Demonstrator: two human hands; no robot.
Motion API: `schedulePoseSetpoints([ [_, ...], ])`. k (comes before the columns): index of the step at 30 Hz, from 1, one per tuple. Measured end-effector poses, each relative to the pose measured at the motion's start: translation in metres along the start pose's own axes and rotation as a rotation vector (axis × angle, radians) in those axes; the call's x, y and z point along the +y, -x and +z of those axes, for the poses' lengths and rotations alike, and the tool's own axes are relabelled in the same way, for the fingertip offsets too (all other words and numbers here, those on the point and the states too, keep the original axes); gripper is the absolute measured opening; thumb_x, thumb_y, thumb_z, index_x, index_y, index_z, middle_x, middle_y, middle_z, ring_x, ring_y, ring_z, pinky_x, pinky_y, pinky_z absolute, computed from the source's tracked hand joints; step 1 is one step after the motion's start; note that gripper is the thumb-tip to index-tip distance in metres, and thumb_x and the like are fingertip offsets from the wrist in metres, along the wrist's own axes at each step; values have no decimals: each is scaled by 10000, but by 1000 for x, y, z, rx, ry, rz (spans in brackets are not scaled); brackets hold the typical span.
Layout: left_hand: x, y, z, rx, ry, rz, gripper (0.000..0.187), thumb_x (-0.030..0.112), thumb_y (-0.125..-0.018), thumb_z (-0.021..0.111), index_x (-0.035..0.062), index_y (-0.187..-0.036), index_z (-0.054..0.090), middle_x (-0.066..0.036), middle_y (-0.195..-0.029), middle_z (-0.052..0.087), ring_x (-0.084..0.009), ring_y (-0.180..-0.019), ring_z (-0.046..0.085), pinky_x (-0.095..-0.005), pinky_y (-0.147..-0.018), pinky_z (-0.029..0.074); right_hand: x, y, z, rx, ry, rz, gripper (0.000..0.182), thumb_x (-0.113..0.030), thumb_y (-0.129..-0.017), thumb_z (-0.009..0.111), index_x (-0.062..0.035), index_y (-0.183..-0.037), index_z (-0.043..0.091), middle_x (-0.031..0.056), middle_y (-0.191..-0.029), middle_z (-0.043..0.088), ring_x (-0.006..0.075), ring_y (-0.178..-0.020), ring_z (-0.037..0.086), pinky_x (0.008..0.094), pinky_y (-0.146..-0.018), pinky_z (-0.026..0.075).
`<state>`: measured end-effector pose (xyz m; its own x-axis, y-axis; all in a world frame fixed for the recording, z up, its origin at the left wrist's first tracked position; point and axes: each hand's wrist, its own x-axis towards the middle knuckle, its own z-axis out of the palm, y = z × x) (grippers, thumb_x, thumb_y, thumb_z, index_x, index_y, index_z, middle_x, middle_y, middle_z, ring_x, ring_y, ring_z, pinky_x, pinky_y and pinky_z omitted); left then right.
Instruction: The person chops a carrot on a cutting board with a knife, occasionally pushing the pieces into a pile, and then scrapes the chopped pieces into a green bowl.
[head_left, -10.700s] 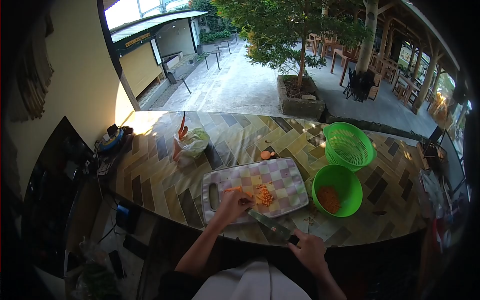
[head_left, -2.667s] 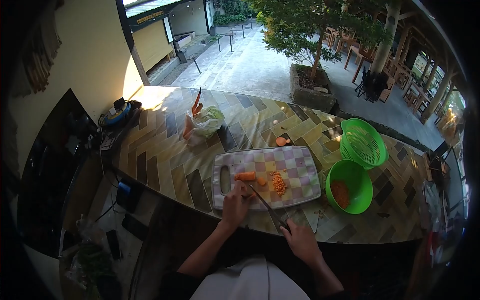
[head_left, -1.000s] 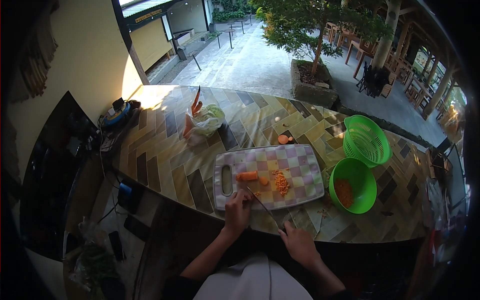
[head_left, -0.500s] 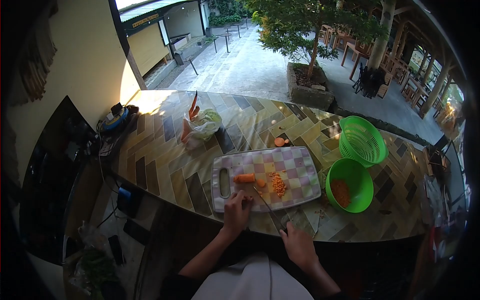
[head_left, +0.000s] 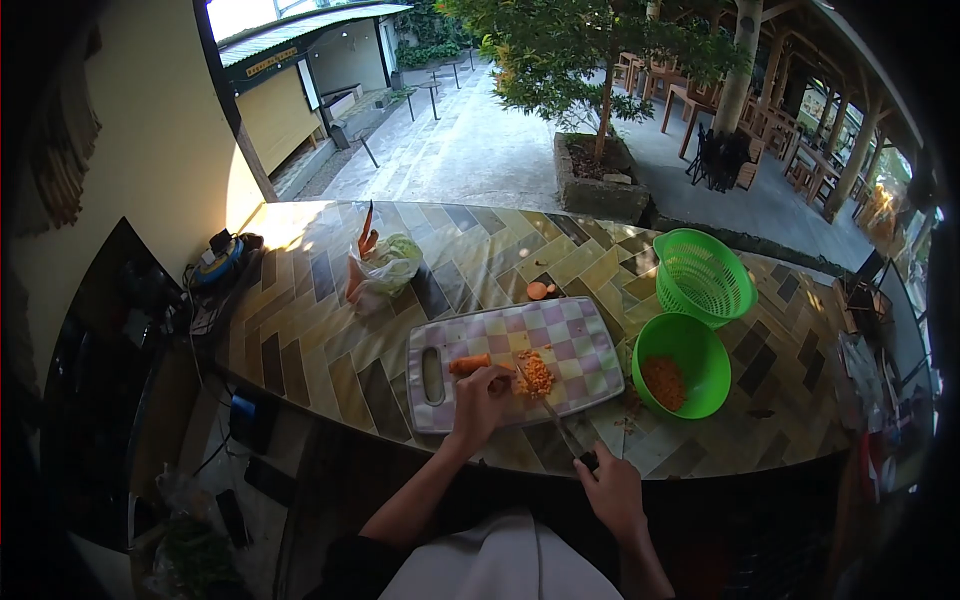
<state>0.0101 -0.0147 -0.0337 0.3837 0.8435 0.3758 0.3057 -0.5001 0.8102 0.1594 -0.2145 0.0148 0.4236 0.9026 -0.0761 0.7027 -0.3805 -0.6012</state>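
Note:
My right hand [head_left: 612,492] grips the dark handle of a knife [head_left: 566,432], its blade angled up and left over the cutting board [head_left: 592,372], the tip at the diced carrot [head_left: 536,374]. Beside the blade, my left hand [head_left: 480,408] is closed, fingers bent down at the board; whatever they pinch is hidden. Just above these fingers lies a thick piece of carrot [head_left: 468,364]. The board is white with a pink and yellow check and has a handle slot at its left end.
Right of the board stands a green bowl [head_left: 718,372] with finely chopped carrot in it. A green colander [head_left: 704,272] is behind it. Carrot ends [head_left: 540,290] lie beyond the board. A plastic bag [head_left: 392,264] with carrots and something pale green sits farther back left.
My left hand has moved up and right toward the carrot pieces. The knife tip has shifted from beside the loose carrot piece to the diced pile. The camera view has turned slightly.

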Motion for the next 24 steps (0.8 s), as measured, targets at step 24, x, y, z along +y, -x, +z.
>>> schedulePoseSetpoints([
  [24,-2,-57,-29,-280,-352,206,98,57,-835,659,51,-918,607,-72,-921,669,-258,-961,594,-373,-882,412,17,-1,-1,-49,64,12,338,-332,-850,717,-55,-1028,644,189,-833,690,391,-835,672,466,-722,509],
])
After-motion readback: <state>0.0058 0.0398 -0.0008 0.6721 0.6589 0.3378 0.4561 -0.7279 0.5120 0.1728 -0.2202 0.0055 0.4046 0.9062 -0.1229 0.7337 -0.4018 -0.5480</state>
